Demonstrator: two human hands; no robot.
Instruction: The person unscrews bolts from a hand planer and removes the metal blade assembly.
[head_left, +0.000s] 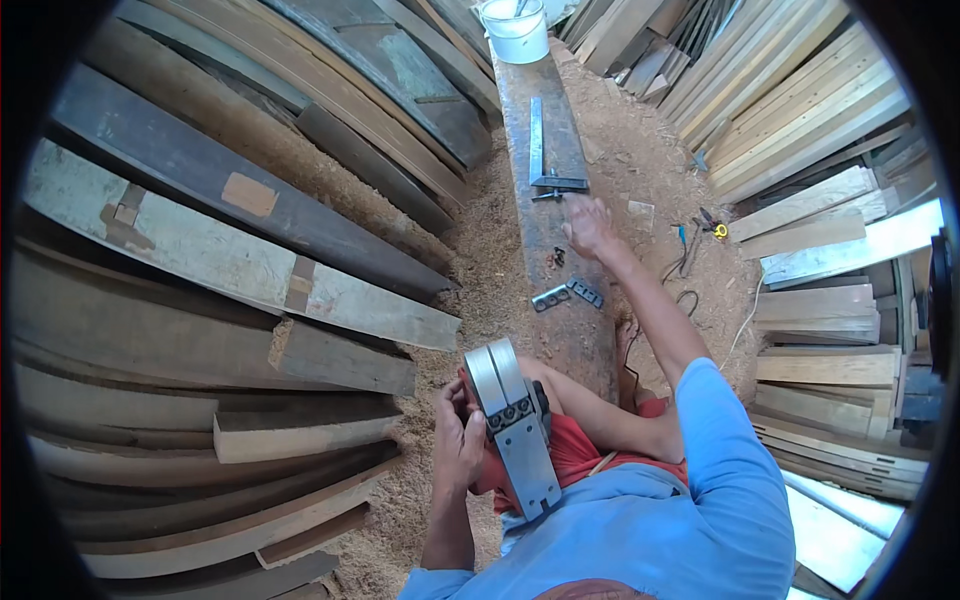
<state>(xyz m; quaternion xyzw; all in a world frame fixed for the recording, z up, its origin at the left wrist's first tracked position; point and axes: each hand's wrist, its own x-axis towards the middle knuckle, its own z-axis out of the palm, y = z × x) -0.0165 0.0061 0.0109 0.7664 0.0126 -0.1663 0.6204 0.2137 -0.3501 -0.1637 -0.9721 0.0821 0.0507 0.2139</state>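
Note:
My left hand (460, 440) grips an electric hand planer (527, 465) from its left side. The planer rests against my lap with its silver metal sole turned up and three bolts showing across the cutter head. My right hand (588, 228) reaches over the wooden plank bench (540, 225), thumb apart from the fingers. Just beyond its fingertips lies a small dark T-shaped tool (547, 196), close to a metal try square (538, 150). Nearer me, two metal pieces with holes, one silver plate (550, 298) and one darker plate (585, 292), lie beside small dark parts (558, 257).
A white bucket (518, 35) stands at the bench's far end. Stacked boards (240, 240) line the left, and more timber (800, 110) the right. On the shavings-covered floor lie yellow-handled pliers or scissors (720, 230) and a dark cord (688, 297).

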